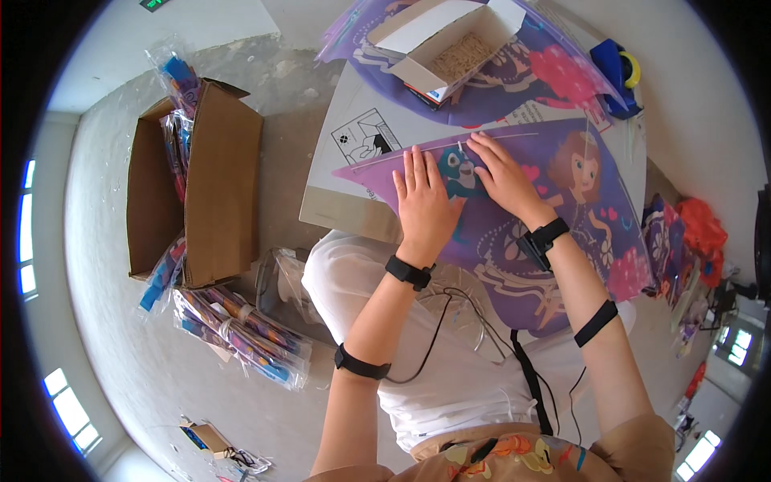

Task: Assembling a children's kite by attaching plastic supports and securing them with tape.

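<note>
A purple kite [514, 165] of thin printed fabric, with a cartoon figure and a teal animal on it, lies over the near part of the work surface and down across my lap. A thin pale rod runs along its far edge. My left hand [426, 205] rests flat on the kite's left part, fingers stretched to that edge. Just right of a small white piece [462, 147] at the edge, my right hand [507, 178] lies with its fingers extended on the fabric. Both palms face down. Whether the fingertips press on the rod is hard to see.
Beyond is another purple printed sheet [554, 72] carrying an open white box [430, 68] of small tan pieces. A blue tape dispenser [617, 72] stands at the far right. On the left are a cardboard box [221, 185] and bagged bundles [241, 333]. Cables [482, 321] cross my lap.
</note>
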Available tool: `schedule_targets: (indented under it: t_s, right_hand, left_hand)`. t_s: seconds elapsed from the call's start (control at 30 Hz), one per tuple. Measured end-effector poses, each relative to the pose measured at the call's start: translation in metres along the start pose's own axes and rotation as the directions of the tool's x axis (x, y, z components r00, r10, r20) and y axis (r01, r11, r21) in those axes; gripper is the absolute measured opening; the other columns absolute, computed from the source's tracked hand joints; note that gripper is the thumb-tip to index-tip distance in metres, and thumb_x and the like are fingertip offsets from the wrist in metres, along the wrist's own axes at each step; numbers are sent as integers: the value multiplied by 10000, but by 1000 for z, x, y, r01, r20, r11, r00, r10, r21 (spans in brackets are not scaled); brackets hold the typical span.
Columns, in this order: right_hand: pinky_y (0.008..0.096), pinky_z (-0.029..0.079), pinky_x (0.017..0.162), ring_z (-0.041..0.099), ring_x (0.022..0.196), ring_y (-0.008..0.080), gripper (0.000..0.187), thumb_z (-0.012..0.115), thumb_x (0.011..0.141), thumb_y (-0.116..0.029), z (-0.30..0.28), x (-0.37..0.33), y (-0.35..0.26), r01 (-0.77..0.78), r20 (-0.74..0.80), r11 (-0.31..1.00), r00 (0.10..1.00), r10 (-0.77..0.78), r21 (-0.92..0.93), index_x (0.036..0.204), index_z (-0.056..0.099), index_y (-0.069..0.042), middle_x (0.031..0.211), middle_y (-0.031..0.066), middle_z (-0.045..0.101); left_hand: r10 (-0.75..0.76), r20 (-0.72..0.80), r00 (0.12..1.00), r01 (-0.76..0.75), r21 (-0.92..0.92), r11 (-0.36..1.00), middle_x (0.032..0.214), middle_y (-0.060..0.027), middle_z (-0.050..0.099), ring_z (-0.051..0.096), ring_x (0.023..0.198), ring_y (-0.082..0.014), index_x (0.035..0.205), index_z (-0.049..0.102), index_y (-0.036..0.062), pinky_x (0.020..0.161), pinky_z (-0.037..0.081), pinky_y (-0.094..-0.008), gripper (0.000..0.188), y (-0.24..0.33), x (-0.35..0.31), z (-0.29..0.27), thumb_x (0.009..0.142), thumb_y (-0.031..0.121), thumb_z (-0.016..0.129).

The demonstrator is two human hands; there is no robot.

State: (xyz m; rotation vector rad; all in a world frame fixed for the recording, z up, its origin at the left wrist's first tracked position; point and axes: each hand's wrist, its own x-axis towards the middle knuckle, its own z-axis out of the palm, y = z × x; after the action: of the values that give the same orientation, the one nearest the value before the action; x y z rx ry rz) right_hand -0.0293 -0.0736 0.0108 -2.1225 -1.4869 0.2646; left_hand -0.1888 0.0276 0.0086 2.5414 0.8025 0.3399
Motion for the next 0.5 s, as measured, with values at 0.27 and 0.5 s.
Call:
schedule_targets:
  t_s: [0.27,0.5]
  right_hand:
    - [415,376,1098,395,1359,337,469,565,903,-26,-1,-1,1,7,2,999,1000,-7,-33,1361,466,-9,1435,165,444]
    - [410,377,1099,396,1359,334,469,575,898,-36,-4,-1,-1,-7,1,998,1000,7,-58,1356,475,-11,1434,168,447]
  left_hand:
    - [15,-15,1000,-15,5,1000,1518,-240,309,253,1440,-377,1438,325,-59,1162,225,-510,923,2,0,1,736,314,794]
    - [20,-23,1000,-21,-8,1000,1521,-232,309,253,1442,-372,1435,337,-55,1163,223,-506,901,2,0,3,743,303,790]
